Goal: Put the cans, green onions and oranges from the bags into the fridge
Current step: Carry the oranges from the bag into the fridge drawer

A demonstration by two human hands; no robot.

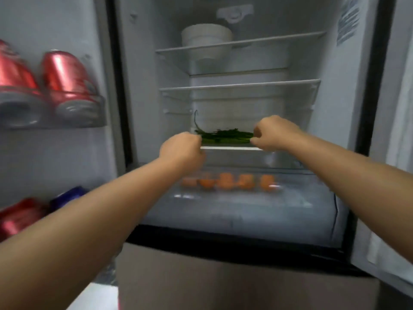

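A dark bunch of green onions (225, 137) lies crosswise on the lowest glass shelf (232, 148) of the open fridge. My left hand (182, 151) grips its left end with curled fingers. My right hand (273, 134) pinches its right end. Several oranges (225, 181) sit in a row inside the clear crisper drawer (245, 209) below. Red cans (64, 83) stand in the upper door rack at the left. More red cans (20, 217) and a blue can (69, 196) stand in the lower door rack. The whole view is motion-blurred.
Stacked white bowls (206, 38) sit on the top shelf. The middle shelf (239, 86) holds nothing I can see. The fridge door stands open at the left, and a lower compartment front (212, 280) is below. A pale wall or cloth edges the right side.
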